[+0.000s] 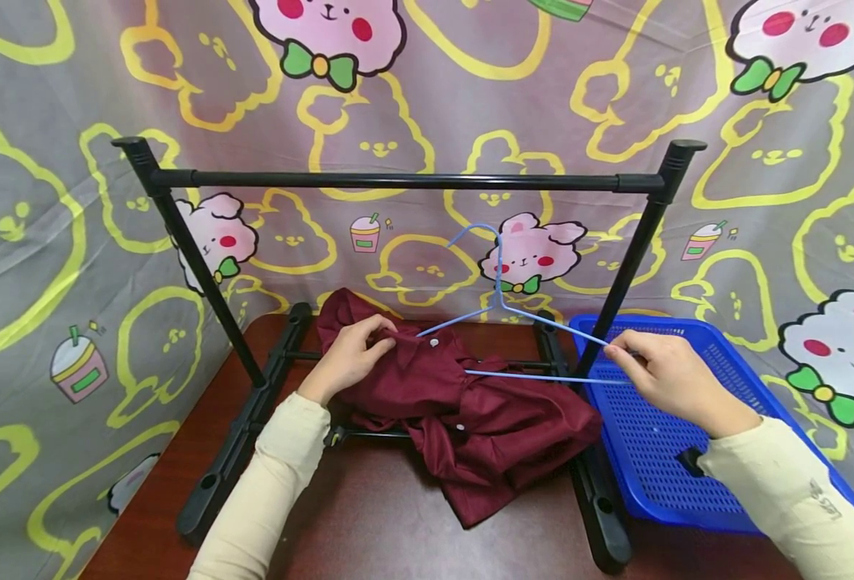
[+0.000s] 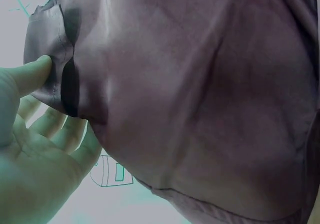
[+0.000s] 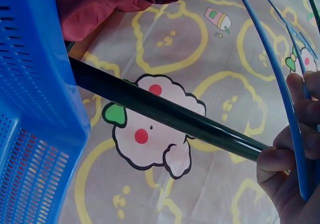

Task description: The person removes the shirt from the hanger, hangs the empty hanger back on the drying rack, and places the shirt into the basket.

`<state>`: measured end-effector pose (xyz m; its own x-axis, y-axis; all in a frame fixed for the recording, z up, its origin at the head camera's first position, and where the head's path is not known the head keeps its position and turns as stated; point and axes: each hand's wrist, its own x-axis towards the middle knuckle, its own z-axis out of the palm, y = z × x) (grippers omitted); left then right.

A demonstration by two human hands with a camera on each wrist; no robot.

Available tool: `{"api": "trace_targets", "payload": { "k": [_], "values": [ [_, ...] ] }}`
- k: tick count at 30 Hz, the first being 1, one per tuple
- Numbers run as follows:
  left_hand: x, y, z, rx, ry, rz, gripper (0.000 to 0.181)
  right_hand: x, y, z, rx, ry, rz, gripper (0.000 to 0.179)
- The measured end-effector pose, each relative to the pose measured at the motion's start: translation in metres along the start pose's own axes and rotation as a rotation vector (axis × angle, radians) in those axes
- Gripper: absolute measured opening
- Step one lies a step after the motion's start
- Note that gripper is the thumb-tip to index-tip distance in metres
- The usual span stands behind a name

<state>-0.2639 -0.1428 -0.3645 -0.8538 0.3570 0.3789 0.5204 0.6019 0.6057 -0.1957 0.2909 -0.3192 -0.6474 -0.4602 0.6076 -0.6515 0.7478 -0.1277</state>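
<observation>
The left hand (image 1: pixel 354 354) pinches an upper edge of the maroon garment (image 1: pixel 427 374) between thumb and fingers, while the right hand (image 1: pixel 669 374) curls its fingers round the right end of the blue hanger (image 1: pixel 499 300). The garment sits bunched between the uprights of the black rack (image 1: pixel 398 180), and the hanger's other end seems to run inside it, though folds hide that.

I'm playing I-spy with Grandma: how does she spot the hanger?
Find the black rack standing on the table. In the head view, below its top bar, the light-blue hanger pokes from the maroon garment. It's thin with a curved hook, unlike the wide blue basket.
</observation>
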Motion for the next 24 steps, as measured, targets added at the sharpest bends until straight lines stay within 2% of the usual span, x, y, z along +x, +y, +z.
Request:
{"api": "trace_targets", "payload": {
  "k": [12,24],
  "values": [
    [0.0,-0.005,0.0,0.004,0.001,-0.051,0.012,-0.002,0.002,-0.005,-0.011,0.011,0.025,0.015],
    [-0.002,-0.011,0.002,0.015,0.003,-0.055,0.018,-0.003,0.003,-0.008,-0.003,0.036,0.014,0.015]
  ]
}}
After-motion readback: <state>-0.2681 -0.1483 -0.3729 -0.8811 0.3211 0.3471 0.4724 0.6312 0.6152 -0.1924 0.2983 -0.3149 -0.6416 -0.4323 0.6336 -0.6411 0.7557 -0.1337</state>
